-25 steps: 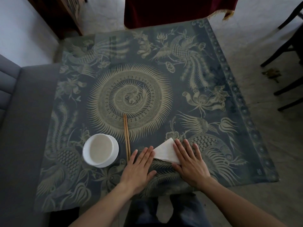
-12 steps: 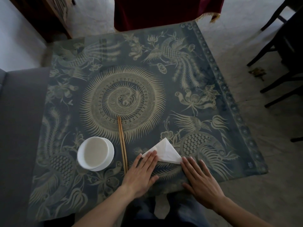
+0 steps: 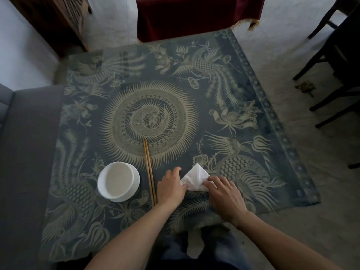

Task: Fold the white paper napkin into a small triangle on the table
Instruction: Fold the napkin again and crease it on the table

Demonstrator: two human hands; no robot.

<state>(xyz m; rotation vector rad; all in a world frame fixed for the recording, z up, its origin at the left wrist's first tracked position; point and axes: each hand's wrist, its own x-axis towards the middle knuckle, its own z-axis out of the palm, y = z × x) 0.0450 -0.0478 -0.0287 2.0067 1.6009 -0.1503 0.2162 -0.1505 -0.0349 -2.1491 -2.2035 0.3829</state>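
Observation:
The white paper napkin [image 3: 195,177] lies folded as a triangle near the front edge of the table [image 3: 253,121], its point facing away from me. My left hand [image 3: 171,187] curls over the napkin's left corner and grips it. My right hand [image 3: 224,195] pinches the right corner, fingers bent, covering the napkin's lower right part. The napkin looks slightly lifted and creased between the two hands.
A white bowl [image 3: 118,181] stands left of my hands, and a pair of wooden chopsticks [image 3: 149,171] lies between the bowl and my left hand. A dark red cloth [image 3: 194,14] hangs beyond the far edge. Dark chair legs [image 3: 331,71] stand at the right.
Both hands lay flat beside and on the napkin before; now their fingers curl and grip its left and right corners. The right hand has come back onto the napkin.

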